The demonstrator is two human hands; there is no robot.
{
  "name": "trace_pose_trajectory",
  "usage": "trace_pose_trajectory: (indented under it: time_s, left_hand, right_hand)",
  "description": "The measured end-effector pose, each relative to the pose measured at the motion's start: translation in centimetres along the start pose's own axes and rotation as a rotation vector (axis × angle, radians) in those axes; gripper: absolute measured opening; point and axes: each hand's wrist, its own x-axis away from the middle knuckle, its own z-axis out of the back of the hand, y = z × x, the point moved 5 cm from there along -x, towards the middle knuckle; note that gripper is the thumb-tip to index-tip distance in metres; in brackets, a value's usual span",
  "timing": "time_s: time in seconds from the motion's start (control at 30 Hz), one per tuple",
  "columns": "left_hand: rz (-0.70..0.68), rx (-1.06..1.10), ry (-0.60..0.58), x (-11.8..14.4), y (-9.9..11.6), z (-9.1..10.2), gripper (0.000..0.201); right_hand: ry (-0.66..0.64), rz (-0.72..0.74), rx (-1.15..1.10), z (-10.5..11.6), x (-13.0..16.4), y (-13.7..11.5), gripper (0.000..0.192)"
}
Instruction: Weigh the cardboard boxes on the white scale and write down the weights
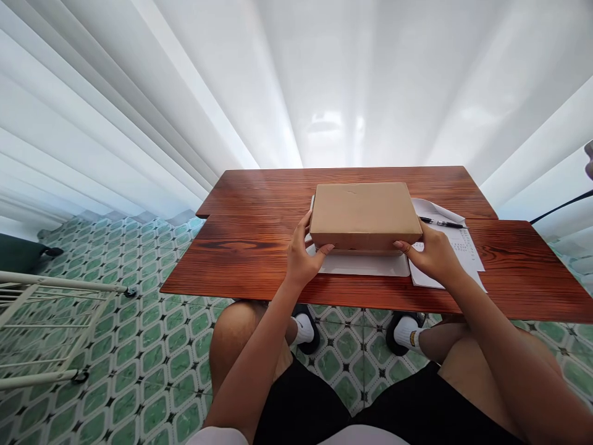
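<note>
Both hands grip a brown box (364,214) at its near corners. The left hand (301,256) curls around the near left corner, fingers half closed: the thumb presses the front face low down and the fingertips lie up along the left side. The right hand (430,253) takes the near right corner the same way, thumb on the front face, fingers wrapped along the right side. Neither hand is clenched; each is spread about as wide as the box wall is tall.

The box sits at the middle of the table (259,259), on a white tray (361,264) whose near edge shows below it. Whether the box rests on the tray or is lifted just clear of it cannot be told.

Just right of the box lies a sheet (466,247) of paper, partly under the right hand, with a pen (440,222) on its far end. The left half of the table is bare wood up to its near and left edges. Beyond the far edge hangs a white curtain (324,80). A white rack (46,321) stands on the tiled floor, well to the left.
</note>
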Motion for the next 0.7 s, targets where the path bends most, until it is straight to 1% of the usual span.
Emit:
trace_pose_trajectory:
  time_s: [0.13,0.2,0.23,0.27,0.33,0.4,0.43,0.5,0.57,0.63,0.7]
  left_hand:
    - [-0.004,-0.017,0.007,0.1,-0.5,-0.1,0.082]
    - [-0.024,-0.018,-0.002,0.1,-0.5,-0.2,0.084]
    - [-0.047,-0.016,-0.009,0.2,-0.4,-0.2,0.085]
    - [-0.076,-0.017,-0.010,0.2,-0.2,-0.2,0.084]
    - [-0.157,-0.040,0.028,0.3,0.5,0.1,0.075]
    - [-0.261,-0.110,0.129,0.4,1.5,0.9,0.061]
    - [-0.316,-0.153,0.187,0.6,1.9,1.3,0.054]
    - [-0.418,-0.207,0.282,0.8,2.8,2.1,0.045]
    - [-0.478,-0.201,0.344,1.1,3.5,2.8,0.040]
    - [-0.495,-0.178,0.387,1.4,3.9,3.4,0.034]
    - [-0.499,-0.171,0.406,1.7,4.4,3.9,0.027]
  right_hand:
    - [-0.015,0.005,0.138,0.2,-0.1,0.0,0.052]
    - [-0.014,0.006,0.238,0.5,-0.1,-0.1,0.059]
    - [0.007,0.013,0.271,0.8,-0.2,-0.2,0.064]
    - [0.050,0.024,0.281,1.2,-0.1,-0.3,0.067]
    - [0.217,0.052,0.243,2.3,0.1,-0.6,0.066]
    - [0.392,0.099,0.247,3.3,0.7,-0.9,0.061]
    - [0.446,0.137,0.289,3.6,1.0,-1.2,0.058]
    - [0.470,0.262,0.407,3.3,1.7,-2.1,0.049]
    - [0.440,0.438,0.464,2.3,2.6,-3.4,0.040]
    - [0.382,0.613,0.454,0.9,3.5,-5.0,0.032]
    - [0.302,0.749,0.431,-0.8,4.4,-6.7,0.025]
